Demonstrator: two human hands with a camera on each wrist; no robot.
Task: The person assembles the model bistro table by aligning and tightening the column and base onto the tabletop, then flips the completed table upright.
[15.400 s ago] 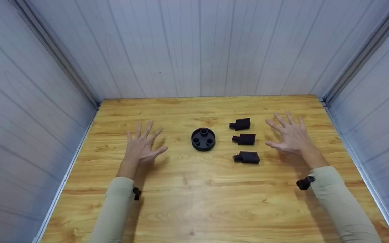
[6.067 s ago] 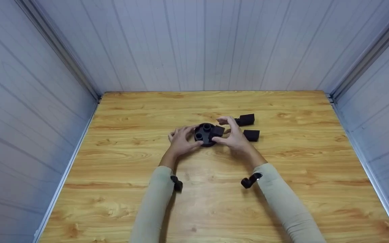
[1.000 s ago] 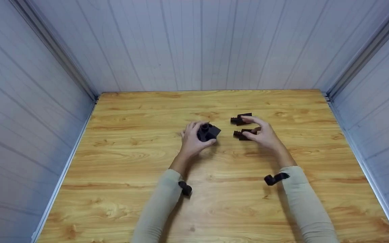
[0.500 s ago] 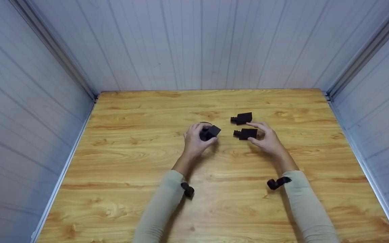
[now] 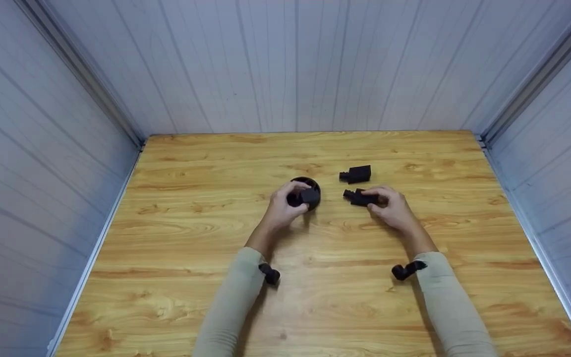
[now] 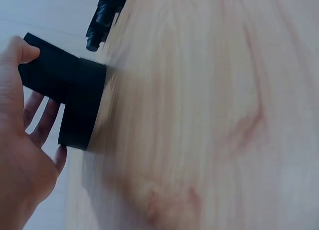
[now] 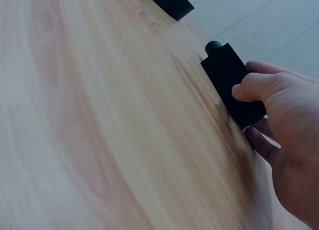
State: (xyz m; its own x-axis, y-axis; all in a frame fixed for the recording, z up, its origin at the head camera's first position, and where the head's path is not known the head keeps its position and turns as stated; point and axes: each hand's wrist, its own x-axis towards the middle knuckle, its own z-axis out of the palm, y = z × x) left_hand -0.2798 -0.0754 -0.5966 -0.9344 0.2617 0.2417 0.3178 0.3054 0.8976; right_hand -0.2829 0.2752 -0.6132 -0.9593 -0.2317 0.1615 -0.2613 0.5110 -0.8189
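Note:
In the head view my left hand pinches a black rectangular block that stands in a black round base. The left wrist view has the block upright on the base, thumb near its free end; the sockets are hidden there. On the right, my right hand grips a second black block, its ridged peg pointing left. Thumb and fingers hold this block near its wide end in the right wrist view. A third such block lies just behind it, untouched.
Everything is on a wood-grain table with pale panel walls at the back and both sides. Small black wrist cameras sit on both sleeves.
Over the last second my left hand has shifted from around the base to the standing block, which has turned. My right fingers have closed on the nearer block. Earlier, all three blocks lay on the table.

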